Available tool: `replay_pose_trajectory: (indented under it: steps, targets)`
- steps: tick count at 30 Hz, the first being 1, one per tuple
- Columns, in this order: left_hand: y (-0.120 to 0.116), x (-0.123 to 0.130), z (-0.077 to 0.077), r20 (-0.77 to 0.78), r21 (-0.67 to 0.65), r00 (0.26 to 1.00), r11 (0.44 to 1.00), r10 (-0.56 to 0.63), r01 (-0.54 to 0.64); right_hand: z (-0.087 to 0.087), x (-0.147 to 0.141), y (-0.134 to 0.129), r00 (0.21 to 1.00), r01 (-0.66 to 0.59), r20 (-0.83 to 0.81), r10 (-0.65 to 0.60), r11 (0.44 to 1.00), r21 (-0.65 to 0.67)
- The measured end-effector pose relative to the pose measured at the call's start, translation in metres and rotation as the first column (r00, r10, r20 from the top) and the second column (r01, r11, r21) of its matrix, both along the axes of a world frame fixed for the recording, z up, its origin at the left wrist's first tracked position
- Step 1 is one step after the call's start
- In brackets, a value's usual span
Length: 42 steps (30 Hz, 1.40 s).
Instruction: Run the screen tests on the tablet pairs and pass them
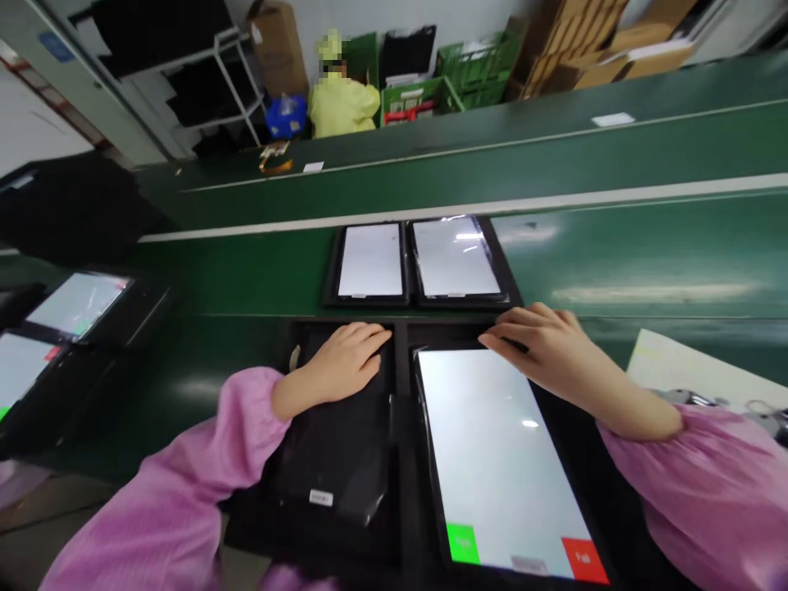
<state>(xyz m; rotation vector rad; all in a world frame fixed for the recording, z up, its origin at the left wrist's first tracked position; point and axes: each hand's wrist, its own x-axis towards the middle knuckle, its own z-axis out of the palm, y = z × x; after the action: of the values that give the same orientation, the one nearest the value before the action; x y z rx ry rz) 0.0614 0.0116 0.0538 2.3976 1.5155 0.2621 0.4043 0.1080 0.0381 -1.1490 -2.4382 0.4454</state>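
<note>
Two tablets lie side by side in a black tray [401, 492] in front of me. The left tablet [336, 451] has a dark screen and a small white label near its lower edge. My left hand [348, 361] rests on its upper part, fingers stretched out and palm down. On the right tablet [498, 460] the screen is lit white, with a green box at lower left and a red box at lower right. My right hand [538, 341] is at that tablet's upper right corner, fingers reaching over the tray's edge; I see nothing held in it.
Another black tray with two lit tablets [370, 261] stands beyond mine on the green bench [246, 279]. More lit tablets [80, 304] sit at the left. Papers [689, 369] and a metal-clipped object lie at right. A person in yellow [341, 103] is behind, near green crates [477, 70].
</note>
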Motion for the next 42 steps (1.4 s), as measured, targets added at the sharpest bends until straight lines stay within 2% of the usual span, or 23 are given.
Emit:
replay_pose_trajectory:
  steps: [2, 5, 9, 13, 21, 26, 30, 33, 35, 37, 39, 42]
  targets:
    - [-0.003, 0.018, -0.003, -0.075, 0.025, 0.995, 0.998, 0.064, -0.062, -0.005, -0.002, -0.014, 0.994, 0.048, 0.088, -0.06, 0.991, 0.128]
    - [0.0, 0.029, -0.001, -0.14, 0.026, 0.981, 0.991, 0.131, -0.128, -0.012, 0.0, -0.02, 0.978, 0.101, 0.154, -0.143, 0.963, 0.252]
    - [0.0, 0.035, 0.004, -0.224, 0.053, 0.948, 0.974, 0.227, -0.22, -0.019, 0.003, -0.02, 0.962, 0.144, 0.175, -0.209, 0.935, 0.325]
    - [-0.002, 0.039, 0.003, -0.244, 0.075, 0.927, 0.959, 0.285, -0.274, -0.019, 0.003, -0.022, 0.956, 0.146, 0.191, -0.223, 0.925, 0.351]
    - [-0.004, 0.035, -0.001, -0.173, 0.081, 0.94, 0.956, 0.293, -0.283, -0.019, 0.003, -0.023, 0.957, 0.164, 0.163, -0.24, 0.911, 0.378]
    - [-0.011, 0.008, 0.008, -0.019, 0.035, 0.981, 0.98, 0.195, -0.194, -0.021, 0.004, -0.024, 0.956, 0.198, 0.125, -0.265, 0.9, 0.389]
    - [-0.047, -0.023, 0.017, 0.086, 0.046, 0.985, 0.987, 0.151, -0.155, -0.021, 0.004, -0.025, 0.94, 0.258, 0.107, -0.325, 0.879, 0.4]
    - [-0.093, -0.045, 0.014, 0.085, 0.057, 0.977, 0.978, 0.198, -0.203, -0.019, 0.005, -0.024, 0.932, 0.287, 0.095, -0.349, 0.873, 0.395]
    - [-0.128, -0.056, 0.01, 0.016, 0.039, 0.976, 0.976, 0.216, -0.216, -0.019, 0.006, -0.024, 0.934, 0.292, 0.081, -0.348, 0.875, 0.387]
    - [-0.162, -0.066, 0.007, -0.081, -0.022, 0.983, 0.986, 0.162, -0.164, -0.019, 0.007, -0.024, 0.939, 0.291, 0.062, -0.338, 0.878, 0.38]
    - [-0.192, -0.074, 0.006, -0.157, -0.109, 0.986, 0.991, 0.056, -0.074, -0.02, 0.008, -0.025, 0.944, 0.292, 0.038, -0.329, 0.88, 0.374]
    - [-0.22, -0.082, 0.007, -0.21, -0.194, 0.977, 0.981, -0.034, -0.008, -0.022, 0.01, -0.024, 0.949, 0.293, 0.006, -0.317, 0.885, 0.361]
